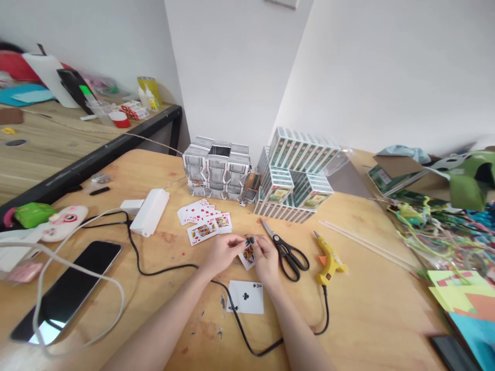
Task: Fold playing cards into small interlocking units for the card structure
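Note:
Between both hands is a face playing card (pixel 248 255), pinched near its top edge. My left hand (pixel 227 252) has its thumb and fingers closed at the card's upper left. On the other side my right hand (pixel 265 255) grips the same card, fingers pressed together. An ace of clubs (pixel 247 297) lies face up just below them. Several red-suit cards (pixel 204 221) are spread to the upper left. Black-handled scissors (pixel 288 253) lie right of my right hand, with a yellow glue gun (pixel 328 260) farther right. Behind stands a structure of folded cards (pixel 217 170).
Green-and-white card boxes (pixel 294 180) are stacked at the back right. A black cord (pixel 237 319) crosses the table below my wrists. To the left are a phone (pixel 73 283) and a white power strip (pixel 150 211). Coloured paper (pixel 464 299) and craft scraps fill the right edge.

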Demonstrator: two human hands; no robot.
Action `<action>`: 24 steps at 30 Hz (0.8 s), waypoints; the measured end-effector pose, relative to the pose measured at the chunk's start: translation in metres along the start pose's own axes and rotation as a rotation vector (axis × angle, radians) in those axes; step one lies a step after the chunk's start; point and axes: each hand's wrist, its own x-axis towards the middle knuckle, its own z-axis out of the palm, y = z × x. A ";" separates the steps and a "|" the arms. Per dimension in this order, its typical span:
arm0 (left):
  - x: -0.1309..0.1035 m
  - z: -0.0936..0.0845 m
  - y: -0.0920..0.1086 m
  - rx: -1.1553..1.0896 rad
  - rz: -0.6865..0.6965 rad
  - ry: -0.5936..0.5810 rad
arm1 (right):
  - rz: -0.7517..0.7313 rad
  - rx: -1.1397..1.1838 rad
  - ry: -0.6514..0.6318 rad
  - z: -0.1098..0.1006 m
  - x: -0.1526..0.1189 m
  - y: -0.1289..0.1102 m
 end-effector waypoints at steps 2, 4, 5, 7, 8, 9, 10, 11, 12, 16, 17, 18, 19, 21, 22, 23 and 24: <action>0.000 0.000 0.001 0.001 0.007 0.000 | -0.033 -0.001 -0.056 0.000 -0.001 -0.004; 0.001 -0.001 0.001 -0.005 0.010 0.003 | -0.058 0.003 -0.106 0.001 -0.002 -0.008; 0.001 -0.001 0.001 -0.009 0.011 0.010 | -0.068 0.004 -0.129 0.001 -0.003 -0.009; 0.001 -0.001 0.001 -0.013 0.008 0.026 | -0.081 0.010 -0.170 0.000 -0.004 -0.011; 0.001 -0.001 0.001 -0.013 0.005 0.034 | -0.086 0.014 -0.186 -0.001 -0.004 -0.012; 0.001 -0.001 0.000 -0.012 -0.001 0.037 | -0.091 0.018 -0.197 -0.001 -0.004 -0.012; 0.001 0.000 0.000 -0.012 -0.006 0.037 | -0.093 0.020 -0.204 -0.002 -0.004 -0.011; 0.001 0.000 0.000 -0.014 -0.011 0.034 | -0.093 0.021 -0.207 -0.002 -0.004 -0.011; 0.001 0.000 -0.001 -0.019 -0.015 0.028 | -0.088 0.019 -0.207 -0.003 -0.004 -0.009; 0.001 0.000 -0.003 -0.041 -0.010 -0.002 | -0.047 0.021 -0.200 -0.004 -0.002 -0.005; 0.000 0.000 -0.003 -0.038 -0.008 -0.006 | -0.038 0.028 -0.196 -0.004 -0.002 -0.004; 0.000 -0.001 -0.003 -0.030 -0.006 -0.007 | -0.030 0.036 -0.190 -0.004 -0.001 -0.004; 0.000 -0.001 -0.003 -0.019 -0.003 -0.007 | -0.021 0.046 -0.183 -0.004 -0.001 -0.004; 0.000 -0.002 -0.002 0.008 -0.001 -0.011 | 0.000 0.063 -0.166 -0.003 -0.002 -0.004; 0.000 -0.003 -0.002 0.019 -0.001 -0.016 | 0.012 0.068 -0.154 -0.003 -0.002 -0.004; 0.000 -0.003 -0.001 0.024 0.000 -0.024 | 0.026 0.067 -0.139 -0.002 -0.002 -0.004; 0.000 -0.003 0.000 0.025 0.001 -0.035 | 0.039 0.060 -0.123 -0.001 -0.002 -0.004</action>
